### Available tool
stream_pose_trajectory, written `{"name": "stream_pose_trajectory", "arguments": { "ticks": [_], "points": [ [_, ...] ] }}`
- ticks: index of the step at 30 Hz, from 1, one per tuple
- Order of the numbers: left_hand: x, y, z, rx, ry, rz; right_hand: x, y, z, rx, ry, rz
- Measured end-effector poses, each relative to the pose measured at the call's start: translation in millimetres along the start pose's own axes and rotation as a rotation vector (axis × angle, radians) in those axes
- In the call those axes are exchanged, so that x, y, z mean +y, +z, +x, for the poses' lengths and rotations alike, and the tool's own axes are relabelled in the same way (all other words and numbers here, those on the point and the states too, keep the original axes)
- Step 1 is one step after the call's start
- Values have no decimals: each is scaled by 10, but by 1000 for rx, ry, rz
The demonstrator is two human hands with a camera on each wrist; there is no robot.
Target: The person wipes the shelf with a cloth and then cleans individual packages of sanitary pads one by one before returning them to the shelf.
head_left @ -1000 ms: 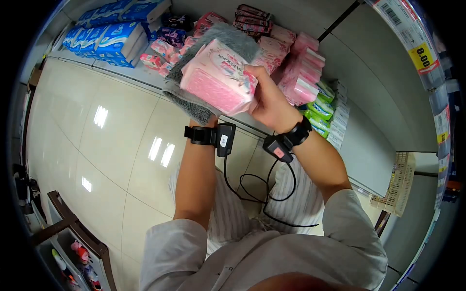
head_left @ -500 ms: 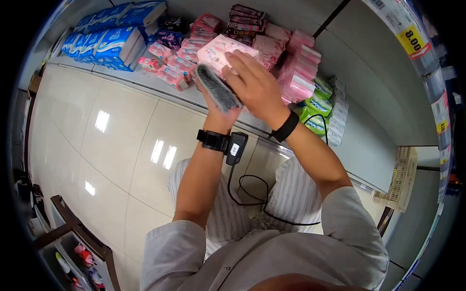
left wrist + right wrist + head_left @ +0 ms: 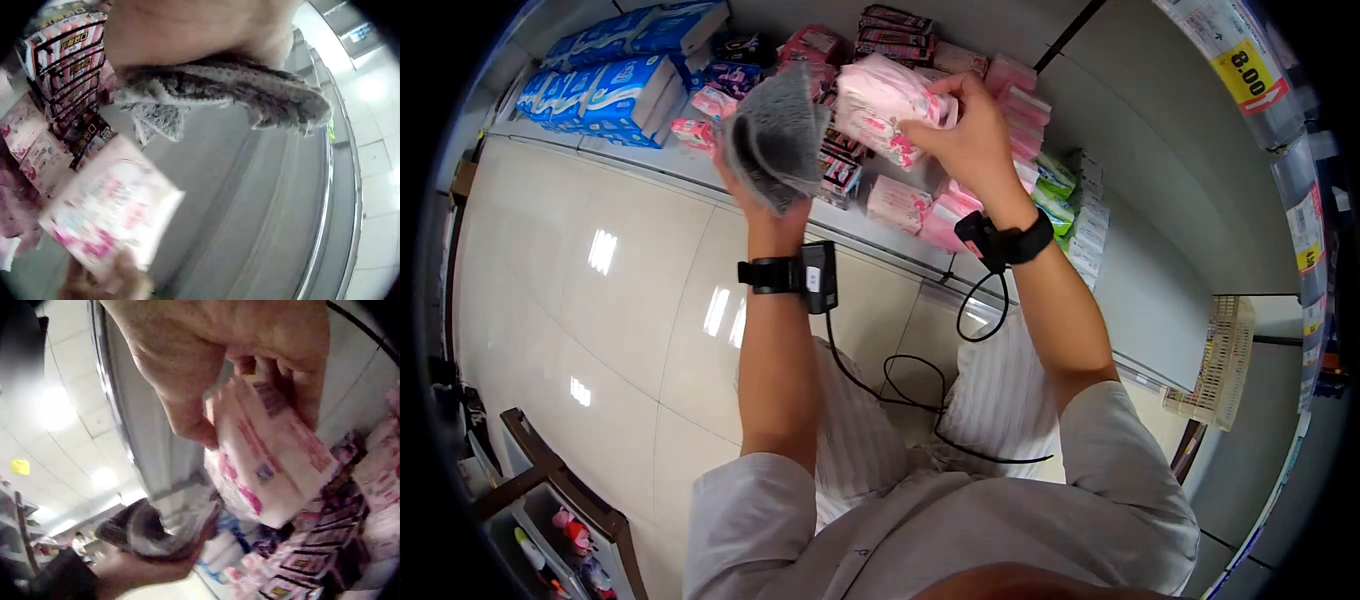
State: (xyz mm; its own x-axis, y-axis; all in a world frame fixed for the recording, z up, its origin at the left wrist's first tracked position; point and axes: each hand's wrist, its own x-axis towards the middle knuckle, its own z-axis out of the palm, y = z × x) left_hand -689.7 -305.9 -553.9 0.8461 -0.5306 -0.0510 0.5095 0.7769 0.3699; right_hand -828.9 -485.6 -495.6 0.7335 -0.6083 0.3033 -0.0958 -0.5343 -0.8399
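Note:
A grey fluffy cloth (image 3: pixel 775 135) lies folded in the left hand (image 3: pixel 772 212), which grips it from below, with most fingers hidden behind it. To its right, the right hand (image 3: pixel 982 150) pinches a pink-and-white package (image 3: pixel 885 108) between thumb and fingers, above the shelf. The right wrist view shows printed text on the side of this package (image 3: pixel 269 456). In the left wrist view, the cloth (image 3: pixel 225 90) hangs under the left palm, apart from the package (image 3: pixel 115 209).
The shelf (image 3: pixel 700 185) holds blue packs (image 3: pixel 615 95) at left, dark pink stacks (image 3: pixel 895 35) at the back, pink packs (image 3: pixel 900 203) and green packs (image 3: pixel 1055 178) at right. A beige basket (image 3: pixel 1215 365) stands far right. A cable (image 3: pixel 920 400) hangs between the wrists.
The left hand has moved left with the cloth, away from the package. The right hand now pinches the package by its right end, where before its spread fingers lay over it.

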Motion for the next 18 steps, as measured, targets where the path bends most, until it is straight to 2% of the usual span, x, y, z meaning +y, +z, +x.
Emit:
{"name": "stream_pose_trajectory", "arguments": {
  "ticks": [1,3,9,10,11,12,14,15,16,18],
  "points": [
    [21,-33,-2,17,19,-25,198,15,36,0,-3,-7],
    [7,-21,-45,-16,8,-82,665,115,41,60,-79,-410],
    [-1,-85,-5,-34,-35,-177,1499,467,16,-87,-92,-367],
    [-7,-88,-15,-10,-37,-194,1540,516,33,-132,-112,-319],
    [-11,-92,-24,16,-40,-212,1586,539,9,-209,-43,-371],
    [-9,-70,-30,13,-34,-214,1586,553,-21,-210,-50,-371],
    [-16,-33,-56,7,-34,-237,1599,558,-83,-386,155,-509],
    [-19,-27,-70,4,-34,-246,1568,611,-92,-384,186,-632],
    [-20,-29,-80,5,-41,-254,1541,615,-68,-383,183,-636],
    [-34,-124,-21,2,-47,-264,1409,597,0,-282,56,-656]
  ]
}}
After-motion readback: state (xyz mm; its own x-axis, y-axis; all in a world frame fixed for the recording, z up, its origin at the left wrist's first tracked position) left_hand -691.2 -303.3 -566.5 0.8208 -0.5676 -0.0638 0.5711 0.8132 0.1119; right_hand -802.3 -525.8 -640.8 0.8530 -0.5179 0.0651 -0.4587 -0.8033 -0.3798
